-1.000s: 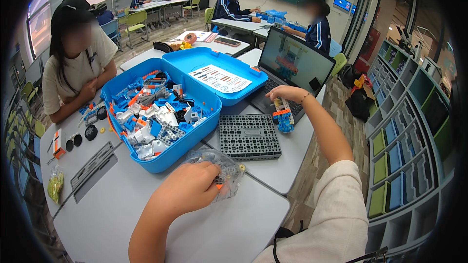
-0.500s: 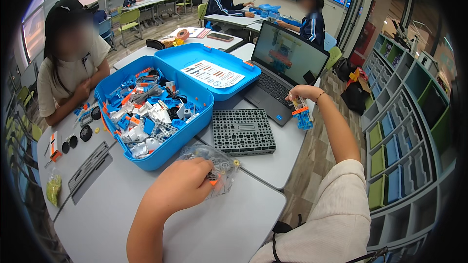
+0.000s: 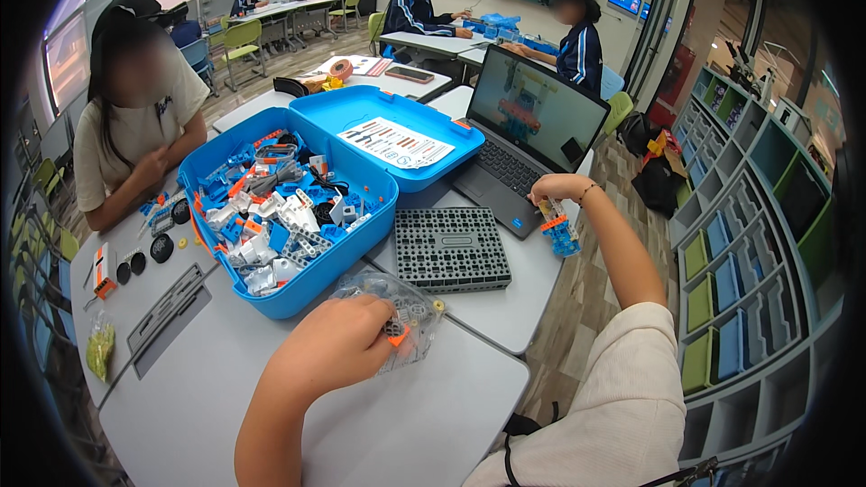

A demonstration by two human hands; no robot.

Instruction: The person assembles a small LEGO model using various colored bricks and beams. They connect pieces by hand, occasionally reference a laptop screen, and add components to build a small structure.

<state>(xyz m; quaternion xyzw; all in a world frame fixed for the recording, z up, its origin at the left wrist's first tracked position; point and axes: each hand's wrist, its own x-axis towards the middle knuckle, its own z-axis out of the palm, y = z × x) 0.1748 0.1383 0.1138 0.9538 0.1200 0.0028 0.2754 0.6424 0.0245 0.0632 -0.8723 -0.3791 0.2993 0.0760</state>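
Observation:
My left hand (image 3: pixel 329 343) is on the near table, its fingers curled down onto a clear plastic bag (image 3: pixel 417 293) of grey gears and small parts. An orange piece (image 3: pixel 399 337) shows beside its fingertips, which are partly hidden. Out past the table's right edge, my right hand (image 3: pixel 561 188) grips a small model (image 3: pixel 561 231) built of blue, white and orange building pieces. The model hangs below the fingers, beside the laptop (image 3: pixel 541 108), whose screen shows a similar build.
A blue case (image 3: pixel 307 293) full of building pieces stands open, a printed sheet (image 3: pixel 392 142) on its lid. Right of it lies a dark grey perforated box (image 3: pixel 451 275). Wheels (image 3: pixel 162 248) and a small bag (image 3: pixel 99 352) lie left, near a seated person (image 3: pixel 144 126).
The view has shifted slightly. The model in my right hand hangs a little lower and more tilted. My left hand stays at the bag.

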